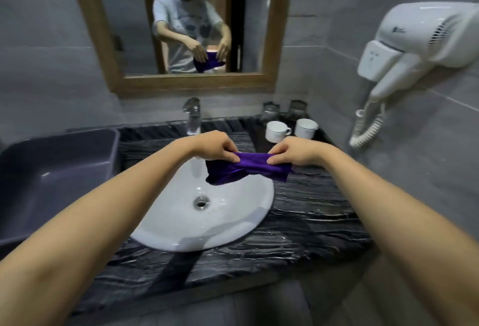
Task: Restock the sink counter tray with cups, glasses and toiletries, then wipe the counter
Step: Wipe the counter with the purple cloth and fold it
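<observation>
Your black veined counter (311, 211) wraps around the white basin (233, 222). The purple cloth (246, 170) hangs stretched in the air over the basin's right rim, your left hand (215, 148) pinching one end and your right hand (293, 153) the other. Two white cups (276, 131) stand just behind your right hand, with two glasses (270, 112) beyond them. A wide sweep there could snag a handle and topple one.

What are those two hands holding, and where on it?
A purple cloth: the left hand and right hand each pinch its upper edge, above the sink.
</observation>
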Action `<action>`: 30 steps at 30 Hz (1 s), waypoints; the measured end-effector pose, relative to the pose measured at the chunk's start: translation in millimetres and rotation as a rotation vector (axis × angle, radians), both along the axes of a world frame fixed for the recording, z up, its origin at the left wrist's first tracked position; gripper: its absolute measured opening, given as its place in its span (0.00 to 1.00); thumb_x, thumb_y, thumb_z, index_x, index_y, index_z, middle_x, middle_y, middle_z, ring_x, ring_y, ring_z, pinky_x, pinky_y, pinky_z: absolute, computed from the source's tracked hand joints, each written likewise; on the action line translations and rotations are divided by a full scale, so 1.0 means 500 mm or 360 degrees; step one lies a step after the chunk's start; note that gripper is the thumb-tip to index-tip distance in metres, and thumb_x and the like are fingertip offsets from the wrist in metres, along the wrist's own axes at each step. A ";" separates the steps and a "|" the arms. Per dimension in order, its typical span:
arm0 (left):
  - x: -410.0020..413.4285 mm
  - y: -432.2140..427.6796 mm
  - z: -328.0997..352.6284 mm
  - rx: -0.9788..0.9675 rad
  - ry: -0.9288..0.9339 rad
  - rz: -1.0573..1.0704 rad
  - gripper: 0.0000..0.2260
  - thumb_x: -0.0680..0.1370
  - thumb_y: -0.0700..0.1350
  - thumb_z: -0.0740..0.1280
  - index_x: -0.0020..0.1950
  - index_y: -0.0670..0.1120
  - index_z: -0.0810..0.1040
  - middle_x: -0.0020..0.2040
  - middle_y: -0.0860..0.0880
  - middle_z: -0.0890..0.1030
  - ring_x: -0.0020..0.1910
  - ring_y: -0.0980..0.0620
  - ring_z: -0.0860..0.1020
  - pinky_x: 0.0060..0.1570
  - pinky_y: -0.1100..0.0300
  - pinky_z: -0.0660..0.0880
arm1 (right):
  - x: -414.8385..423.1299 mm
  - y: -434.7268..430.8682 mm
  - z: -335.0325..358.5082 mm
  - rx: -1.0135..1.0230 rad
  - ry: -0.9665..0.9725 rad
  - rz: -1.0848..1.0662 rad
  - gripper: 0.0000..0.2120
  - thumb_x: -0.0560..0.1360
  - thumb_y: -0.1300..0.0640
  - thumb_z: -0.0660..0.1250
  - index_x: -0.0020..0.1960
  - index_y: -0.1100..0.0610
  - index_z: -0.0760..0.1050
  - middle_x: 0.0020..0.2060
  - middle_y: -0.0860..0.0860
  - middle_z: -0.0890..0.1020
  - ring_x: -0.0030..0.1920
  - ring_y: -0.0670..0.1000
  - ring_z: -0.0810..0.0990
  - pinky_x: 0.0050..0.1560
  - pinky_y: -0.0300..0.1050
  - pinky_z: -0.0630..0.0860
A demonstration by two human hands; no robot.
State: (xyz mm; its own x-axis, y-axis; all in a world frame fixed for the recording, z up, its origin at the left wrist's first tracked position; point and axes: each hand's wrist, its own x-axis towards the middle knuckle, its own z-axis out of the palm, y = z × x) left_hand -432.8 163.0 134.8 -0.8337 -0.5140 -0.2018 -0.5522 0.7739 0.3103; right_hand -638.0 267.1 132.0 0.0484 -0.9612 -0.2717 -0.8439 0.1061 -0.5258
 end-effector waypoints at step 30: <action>-0.590 0.047 -0.372 0.0101 0.0159 -0.0655 0.17 0.71 0.41 0.70 0.60 0.46 0.78 0.60 0.44 0.80 0.62 0.46 0.75 0.63 0.53 0.69 | -0.327 0.237 -0.415 -0.0364 0.0672 -0.1016 0.12 0.76 0.55 0.63 0.53 0.63 0.77 0.50 0.58 0.80 0.55 0.59 0.75 0.52 0.50 0.74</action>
